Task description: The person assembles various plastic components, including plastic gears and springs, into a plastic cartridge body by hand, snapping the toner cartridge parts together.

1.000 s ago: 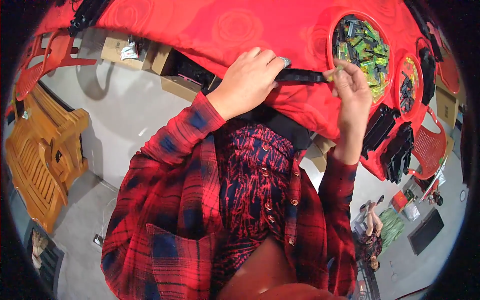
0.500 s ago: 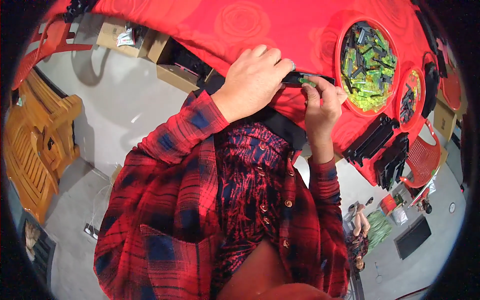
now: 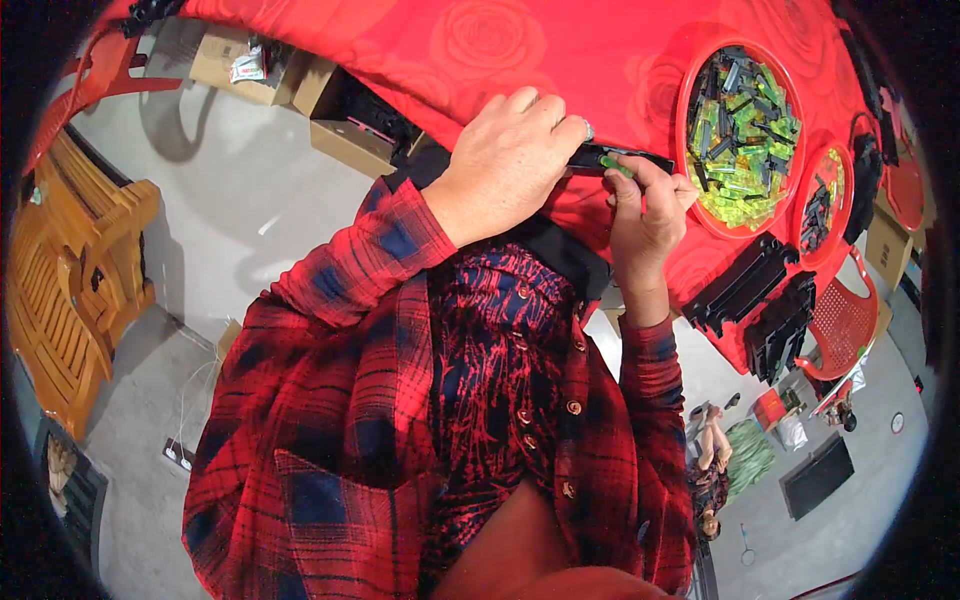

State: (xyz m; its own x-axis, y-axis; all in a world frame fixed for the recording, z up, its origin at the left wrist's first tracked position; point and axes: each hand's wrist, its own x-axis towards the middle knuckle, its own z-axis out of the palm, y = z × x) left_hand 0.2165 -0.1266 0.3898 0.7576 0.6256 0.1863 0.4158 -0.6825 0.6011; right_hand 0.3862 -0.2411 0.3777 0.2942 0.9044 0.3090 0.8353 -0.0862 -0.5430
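Note:
My left hand (image 3: pixel 508 160) is closed round one end of a long black plastic piece (image 3: pixel 650 160) at the near edge of the red-covered table (image 3: pixel 600 50). Its fingertips are hidden behind the knuckles. Thumb and forefinger of my right hand (image 3: pixel 648 215) pinch a small green translucent piece (image 3: pixel 614 165) against the black piece. To the right stands a red basin (image 3: pixel 684 130) heaped with yellow-green clear pieces and small black ones. A smaller red basin (image 3: pixel 848 190) beyond it holds more black and yellow bits.
Stacked black plastic strips (image 3: pixel 740 285) lie on the table's right corner, with more black parts (image 3: pixel 780 330) beside them. A red plastic chair (image 3: pixel 838 325) is at the right. Cardboard boxes (image 3: pixel 350 145) stand under the left edge; a wooden bench (image 3: pixel 75 290) is further left. Another person (image 3: pixel 712 480) is at the lower right.
Both hands keep nearly the same grip on the black piece and the green piece. The view has shifted slightly.

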